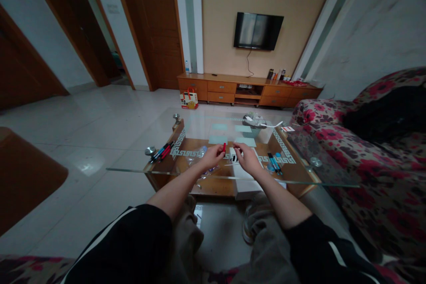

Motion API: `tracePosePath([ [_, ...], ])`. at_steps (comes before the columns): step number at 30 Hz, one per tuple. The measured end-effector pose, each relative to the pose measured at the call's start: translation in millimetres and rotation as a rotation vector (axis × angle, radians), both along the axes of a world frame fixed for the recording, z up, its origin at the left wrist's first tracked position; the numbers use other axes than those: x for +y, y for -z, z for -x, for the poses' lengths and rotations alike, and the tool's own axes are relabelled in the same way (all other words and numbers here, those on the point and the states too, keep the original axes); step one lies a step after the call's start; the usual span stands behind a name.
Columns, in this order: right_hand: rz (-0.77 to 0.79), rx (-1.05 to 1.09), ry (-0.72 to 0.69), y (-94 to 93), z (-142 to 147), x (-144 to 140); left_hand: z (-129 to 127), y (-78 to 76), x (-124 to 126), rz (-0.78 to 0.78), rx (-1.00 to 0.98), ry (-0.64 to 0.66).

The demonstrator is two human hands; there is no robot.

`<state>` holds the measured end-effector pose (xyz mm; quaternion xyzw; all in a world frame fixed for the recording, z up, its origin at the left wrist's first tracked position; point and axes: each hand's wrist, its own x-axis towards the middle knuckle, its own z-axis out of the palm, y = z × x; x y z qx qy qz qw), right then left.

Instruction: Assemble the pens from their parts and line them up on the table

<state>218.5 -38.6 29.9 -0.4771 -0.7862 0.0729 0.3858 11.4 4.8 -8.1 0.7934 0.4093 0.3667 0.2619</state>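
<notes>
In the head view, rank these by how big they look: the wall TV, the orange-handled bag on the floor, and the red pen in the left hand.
1. Wall TV, largest, though farthest away.
2. Orange-handled bag, clearly smaller.
3. Red pen, smallest; only a short tip shows at the left hand, the rest hidden.

Your red marker (224, 147) stands nearly upright over the middle of the glass table (213, 124), toward its near edge, small and slim, pinched at its lower end.
</notes>
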Motion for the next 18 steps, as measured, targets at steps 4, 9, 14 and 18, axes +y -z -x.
tracePosePath([
  [4, 0.048, -0.053, -0.001, -0.9, -1, 0, 8, 1.9, 2, 0.037, -0.018, -0.063],
  [9, 0.259, -0.247, -0.079, 9.0, -2, 2, 13, -1.0, -1, 0.025, -0.042, -0.096],
  [14, 0.398, -0.386, -0.14, 22.6, -5, 5, 13, -4.9, -4, 0.029, -0.023, -0.091],
  [18, 0.447, -0.426, -0.128, 26.5, -9, 6, 12, -2.8, -3, 0.047, -0.045, -0.106],
])
